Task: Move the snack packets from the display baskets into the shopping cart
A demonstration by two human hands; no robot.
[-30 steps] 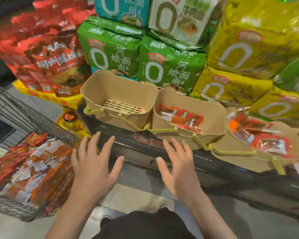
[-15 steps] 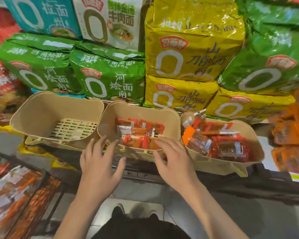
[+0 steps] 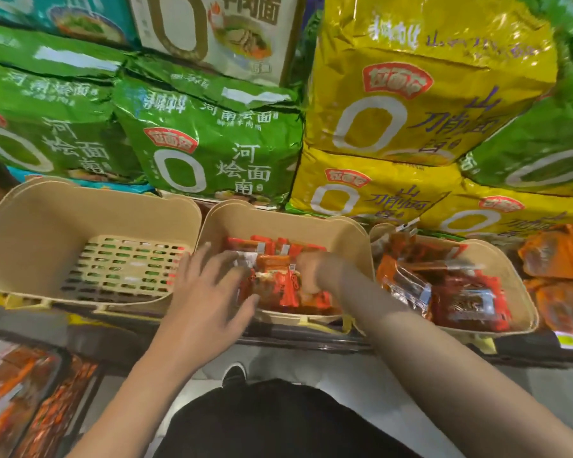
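Observation:
Three beige display baskets stand in a row on a shelf. The left basket (image 3: 90,203) holds nothing; its slotted floor shows. In the middle basket (image 3: 288,223) lie red and orange snack packets (image 3: 280,285). My left hand (image 3: 209,292) reaches over its front rim with fingers spread, the fingertips on the packets' left side. My right hand (image 3: 315,272) is inside the same basket, fingers curled down around packets; it is blurred. The right basket (image 3: 513,272) holds more packets (image 3: 460,299). The shopping cart (image 3: 30,391), with packets inside, shows at the bottom left.
Big green noodle bags (image 3: 212,143) and yellow noodle bags (image 3: 411,104) are stacked right behind the baskets. Orange packets (image 3: 556,259) lie on the shelf at the far right. The dark shelf edge (image 3: 311,338) runs below the baskets. My dark trousers and a shoe show at the bottom.
Both hands moved forward from the shelf edge into the middle basket. The right hand's fingers curled onto the packets. The view shifted right, away from the cart.

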